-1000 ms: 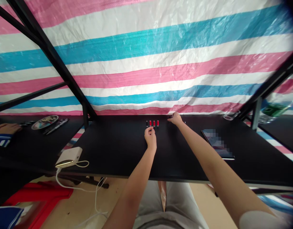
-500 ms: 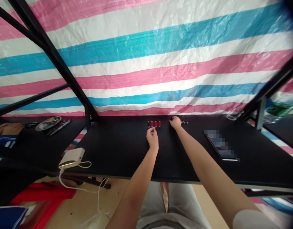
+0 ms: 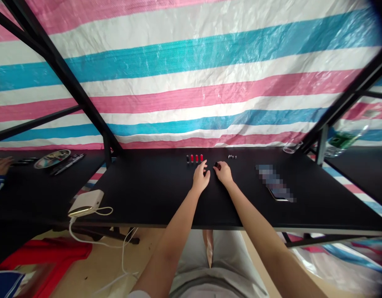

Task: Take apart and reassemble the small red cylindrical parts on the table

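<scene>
A short row of small upright pieces (image 3: 194,158), one black and three red, stands near the far edge of the black table (image 3: 153,190). Just in front of the row are both my hands, close together. My left hand (image 3: 200,177) has its fingers loosely spread, reaching toward the right one. My right hand (image 3: 223,172) is closed in a pinch on a small dark piece (image 3: 215,164) at its fingertips. A few tiny silvery pieces (image 3: 232,156) lie further back to the right.
A phone (image 3: 273,182) lies on the table's right. A white power bank (image 3: 85,203) with a cable sits at the left front corner. On the neighbouring table to the left lie a metal dish (image 3: 52,158) and pens (image 3: 68,162); another person's hand (image 3: 1,165) rests there.
My right hand has drawn back from the far edge toward me with a small dark piece pinched in it. My left hand has moved right to meet it and opened its fingers.
</scene>
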Tool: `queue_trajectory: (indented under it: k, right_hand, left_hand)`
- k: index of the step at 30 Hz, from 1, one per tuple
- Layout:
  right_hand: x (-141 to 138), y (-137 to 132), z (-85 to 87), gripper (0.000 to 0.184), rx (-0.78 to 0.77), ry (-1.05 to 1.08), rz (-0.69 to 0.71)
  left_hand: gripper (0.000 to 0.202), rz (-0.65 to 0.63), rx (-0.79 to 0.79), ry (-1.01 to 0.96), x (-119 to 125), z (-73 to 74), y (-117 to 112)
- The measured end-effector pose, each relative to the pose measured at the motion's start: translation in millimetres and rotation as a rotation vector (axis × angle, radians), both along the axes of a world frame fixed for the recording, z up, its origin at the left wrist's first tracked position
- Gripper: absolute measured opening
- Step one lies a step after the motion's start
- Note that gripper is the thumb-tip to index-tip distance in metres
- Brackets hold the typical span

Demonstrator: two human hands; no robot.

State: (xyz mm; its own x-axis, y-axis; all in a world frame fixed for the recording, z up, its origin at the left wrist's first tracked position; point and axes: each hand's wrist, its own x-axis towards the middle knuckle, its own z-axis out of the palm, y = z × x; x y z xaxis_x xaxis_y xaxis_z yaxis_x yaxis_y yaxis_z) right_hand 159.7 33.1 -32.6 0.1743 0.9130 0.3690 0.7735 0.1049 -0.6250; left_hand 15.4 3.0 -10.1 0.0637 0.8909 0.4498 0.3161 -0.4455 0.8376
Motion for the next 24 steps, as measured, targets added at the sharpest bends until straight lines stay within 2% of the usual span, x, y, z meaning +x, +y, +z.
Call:
queue_trajectory:
  k: [3,6,12,16,24]
  right_hand:
    - [-1.6,-15.4,-2.3,0.014,0.054,0.036,0.128]
    - [-2.5,-21.5,-0.1,0.012,0.081,0.0,0.192]
    - [-6.5,-22.8,4.2,0.017,0.158,-0.077,0.271]
    - [-8.3,-24.8,6.0,0.019,0.187,-0.054,0.341]
    - [-8.2,-26.3,6.8,0.031,0.16,-0.014,0.203]
  left_hand:
    - [0.055,-0.085,0.057,0.079,0.3,0.3,-2.6]
    - [0.046,-0.086,0.073,0.16,0.6,-1.1,-2.8]
    - [0.028,0.012,0.133,0.272,2.4,-5.3,-3.2]
    - [0.014,0.126,0.106,0.244,2.3,-3.8,-4.6]
    - [0.013,0.207,0.077,0.121,0.3,1.0,-3.8]
